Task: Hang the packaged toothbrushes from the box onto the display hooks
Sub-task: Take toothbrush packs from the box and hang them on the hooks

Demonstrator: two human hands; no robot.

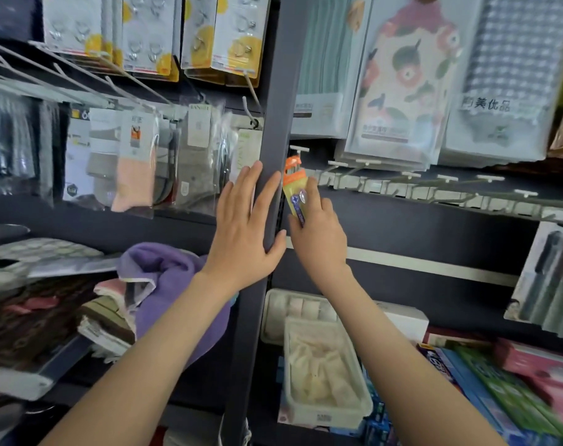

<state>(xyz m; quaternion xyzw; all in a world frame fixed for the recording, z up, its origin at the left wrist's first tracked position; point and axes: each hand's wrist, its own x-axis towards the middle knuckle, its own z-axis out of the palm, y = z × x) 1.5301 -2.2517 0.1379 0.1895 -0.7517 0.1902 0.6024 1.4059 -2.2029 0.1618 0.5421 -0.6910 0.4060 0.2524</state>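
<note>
Two hands (pixel 244 226); one toothbrush pack (pixel 293 185).

"美优品" on the checked cloth package (pixel 499 101); other labels too blurred to read.

Head view of a shop display. The left hand (pixel 246 226) lies flat, fingers spread, against the dark upright post (pixel 273 123) dividing two bays. Just right of the post, the right hand (pixel 317 233) grips the lower part of a packaged toothbrush (pixel 293 188), orange at the top, held upright at the leftmost display hook (pixel 298 149). A row of bare display hooks (pixel 434 188) extends rightward. Packaged socks (pixel 135 162) hang in the left bay; a purple towel (pixel 173 278) lies below them.
</note>
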